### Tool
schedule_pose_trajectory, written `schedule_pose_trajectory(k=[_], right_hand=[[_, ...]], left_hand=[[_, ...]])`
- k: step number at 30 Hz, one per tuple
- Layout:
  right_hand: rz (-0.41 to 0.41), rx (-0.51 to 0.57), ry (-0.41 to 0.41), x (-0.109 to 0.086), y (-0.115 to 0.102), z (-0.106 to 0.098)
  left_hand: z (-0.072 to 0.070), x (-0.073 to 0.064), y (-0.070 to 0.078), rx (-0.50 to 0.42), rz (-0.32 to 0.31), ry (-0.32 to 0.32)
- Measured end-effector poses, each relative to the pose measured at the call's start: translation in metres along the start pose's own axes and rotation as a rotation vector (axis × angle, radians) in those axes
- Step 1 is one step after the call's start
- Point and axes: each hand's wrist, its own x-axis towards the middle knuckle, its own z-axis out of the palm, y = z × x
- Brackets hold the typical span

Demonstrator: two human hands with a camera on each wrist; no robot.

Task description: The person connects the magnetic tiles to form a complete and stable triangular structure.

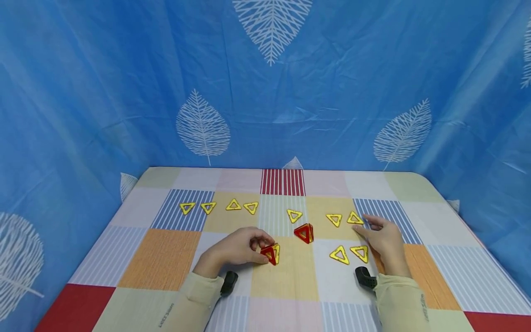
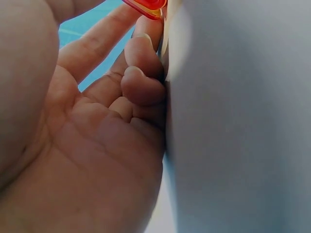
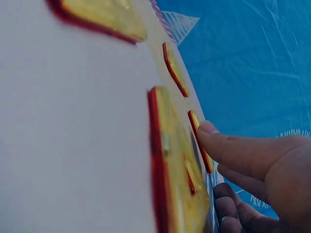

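Observation:
My left hand [image 1: 244, 246] holds a small pyramid [image 1: 270, 254] of triangular building tiles with red and yellow faces, thumb in front and fingers behind. In the left wrist view only a red corner [image 2: 149, 7] of it shows beyond the curled fingers. My right hand [image 1: 383, 240] is at a flat yellow triangular tile [image 1: 355, 218] on the right. Its thumb [image 3: 221, 143] rests at that tile's edge in the right wrist view, the index finger beside the corner. A second red pyramid [image 1: 304, 233] stands between the hands.
Yellow triangular tiles with open centres lie flat: several in a row at back left [image 1: 233, 204], one near the middle [image 1: 294, 215], one beside the right hand's tile [image 1: 333, 220], two nearer me [image 1: 340, 255]. A patchwork cloth [image 1: 286, 286] covers the table; a blue curtain [image 1: 315, 92] hangs behind.

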Motion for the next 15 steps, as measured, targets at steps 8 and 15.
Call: schedule_pose_trajectory(k=[8,15], right_hand=[[-0.013,-0.104,-0.046,0.0077,-0.0023,-0.0010],[-0.018,-0.153,0.009,0.0075,-0.0077,0.0045]], left_hand=[[-0.0001,0.0008,-0.0004,0.013,-0.013,0.003],[0.0000,0.0012,-0.0023,0.018,0.003,0.002]])
